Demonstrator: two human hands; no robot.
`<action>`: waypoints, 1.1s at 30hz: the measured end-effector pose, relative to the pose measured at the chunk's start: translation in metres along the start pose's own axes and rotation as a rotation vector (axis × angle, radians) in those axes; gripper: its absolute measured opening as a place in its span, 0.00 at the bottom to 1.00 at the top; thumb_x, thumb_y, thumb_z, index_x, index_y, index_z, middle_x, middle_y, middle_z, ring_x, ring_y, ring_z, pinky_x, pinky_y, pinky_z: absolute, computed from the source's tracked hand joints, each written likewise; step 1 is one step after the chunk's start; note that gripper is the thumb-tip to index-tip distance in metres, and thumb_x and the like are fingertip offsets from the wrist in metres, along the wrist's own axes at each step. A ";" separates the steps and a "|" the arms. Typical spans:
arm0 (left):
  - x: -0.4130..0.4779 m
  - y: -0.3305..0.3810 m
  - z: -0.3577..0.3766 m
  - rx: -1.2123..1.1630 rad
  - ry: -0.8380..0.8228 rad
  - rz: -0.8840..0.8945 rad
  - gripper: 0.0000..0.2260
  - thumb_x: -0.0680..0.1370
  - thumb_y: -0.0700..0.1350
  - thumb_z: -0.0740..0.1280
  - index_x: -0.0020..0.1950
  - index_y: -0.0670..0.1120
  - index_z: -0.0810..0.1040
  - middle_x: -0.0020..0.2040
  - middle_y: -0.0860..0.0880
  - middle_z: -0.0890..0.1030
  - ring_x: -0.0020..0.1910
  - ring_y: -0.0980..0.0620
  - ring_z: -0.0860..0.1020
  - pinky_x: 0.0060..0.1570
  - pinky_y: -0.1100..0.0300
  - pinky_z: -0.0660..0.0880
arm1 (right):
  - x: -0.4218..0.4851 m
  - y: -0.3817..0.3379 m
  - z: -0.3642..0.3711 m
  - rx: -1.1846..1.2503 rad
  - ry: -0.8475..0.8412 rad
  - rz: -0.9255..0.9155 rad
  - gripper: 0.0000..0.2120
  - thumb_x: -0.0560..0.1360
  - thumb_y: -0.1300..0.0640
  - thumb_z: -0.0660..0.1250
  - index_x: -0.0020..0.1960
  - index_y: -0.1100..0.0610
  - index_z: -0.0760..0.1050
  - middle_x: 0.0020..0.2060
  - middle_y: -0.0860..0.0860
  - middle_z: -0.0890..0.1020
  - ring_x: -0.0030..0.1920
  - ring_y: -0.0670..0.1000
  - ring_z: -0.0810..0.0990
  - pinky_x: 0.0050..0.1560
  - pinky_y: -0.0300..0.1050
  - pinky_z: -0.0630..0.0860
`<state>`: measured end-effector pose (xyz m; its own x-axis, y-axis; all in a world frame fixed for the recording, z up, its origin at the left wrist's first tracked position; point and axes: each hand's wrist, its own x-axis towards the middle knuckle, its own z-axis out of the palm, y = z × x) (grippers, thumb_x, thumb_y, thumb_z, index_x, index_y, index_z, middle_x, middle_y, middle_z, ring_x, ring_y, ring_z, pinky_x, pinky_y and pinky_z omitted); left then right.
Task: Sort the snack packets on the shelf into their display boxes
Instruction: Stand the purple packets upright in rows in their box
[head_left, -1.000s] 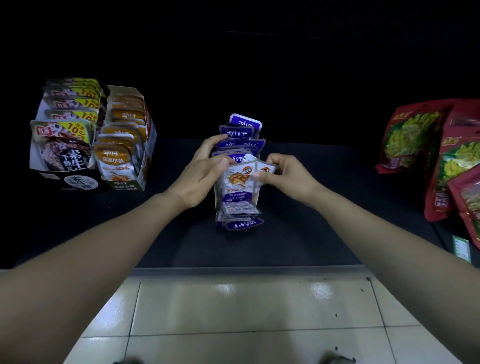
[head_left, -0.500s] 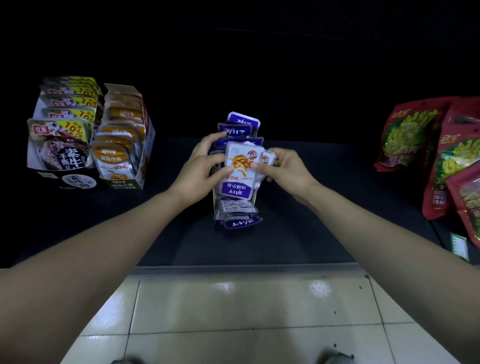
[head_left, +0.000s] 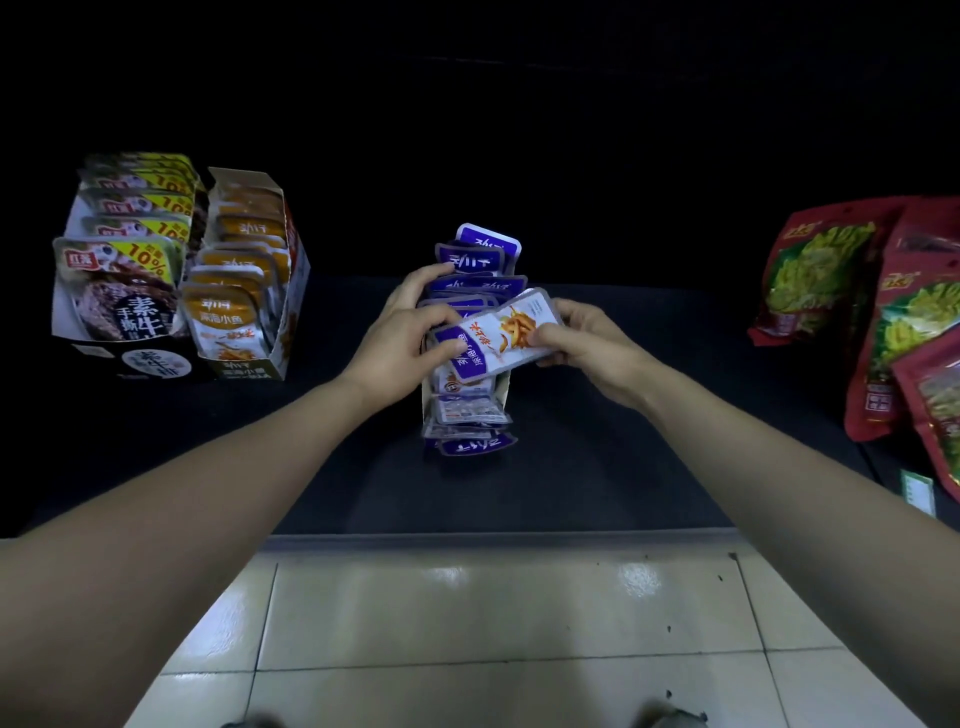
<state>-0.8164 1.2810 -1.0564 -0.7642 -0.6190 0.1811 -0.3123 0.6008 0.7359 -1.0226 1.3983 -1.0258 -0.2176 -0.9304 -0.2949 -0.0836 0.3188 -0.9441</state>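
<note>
Left hand (head_left: 400, 338), right hand (head_left: 587, 343): fingers pinching purple packet (head_left: 498, 338) over purple box (head_left: 504, 387). Orange box (head_left: 244, 291) far left looks filled. Loose packets (head_left: 472, 444) at near end unsorted.

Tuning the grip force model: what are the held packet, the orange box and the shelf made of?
Packet: thin plastic film, glossy, going by the glare on its face and the flat sealed border.
Orange box: printed cardboard, probably matte, with stiff folded walls and cut edges.
Shelf: dark and matte, no glare. The material is unclear; it may be a liner or painted metal.
</note>
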 end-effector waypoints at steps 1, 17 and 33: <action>0.000 0.000 0.000 -0.006 0.005 0.000 0.06 0.77 0.44 0.71 0.53 0.46 0.80 0.77 0.54 0.57 0.73 0.56 0.59 0.67 0.53 0.70 | 0.000 -0.005 0.000 -0.021 -0.015 0.000 0.12 0.76 0.55 0.70 0.54 0.62 0.77 0.47 0.52 0.85 0.49 0.50 0.83 0.55 0.45 0.77; 0.000 0.008 0.001 0.107 0.015 0.018 0.09 0.76 0.45 0.72 0.54 0.45 0.78 0.76 0.50 0.58 0.71 0.59 0.55 0.63 0.64 0.62 | 0.007 -0.033 0.023 -1.273 0.082 -0.434 0.16 0.71 0.48 0.73 0.55 0.53 0.76 0.55 0.50 0.80 0.54 0.53 0.78 0.48 0.48 0.75; -0.003 0.004 -0.006 0.108 -0.068 0.027 0.14 0.75 0.41 0.72 0.59 0.49 0.76 0.77 0.52 0.53 0.73 0.57 0.53 0.66 0.61 0.61 | -0.009 -0.026 -0.025 0.118 0.007 -0.160 0.13 0.78 0.70 0.62 0.61 0.61 0.70 0.51 0.54 0.83 0.50 0.49 0.84 0.50 0.45 0.81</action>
<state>-0.8121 1.2821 -1.0502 -0.8087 -0.5683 0.1521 -0.3476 0.6702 0.6558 -1.0428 1.4029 -0.9950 -0.2173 -0.9662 -0.1386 -0.0036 0.1428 -0.9897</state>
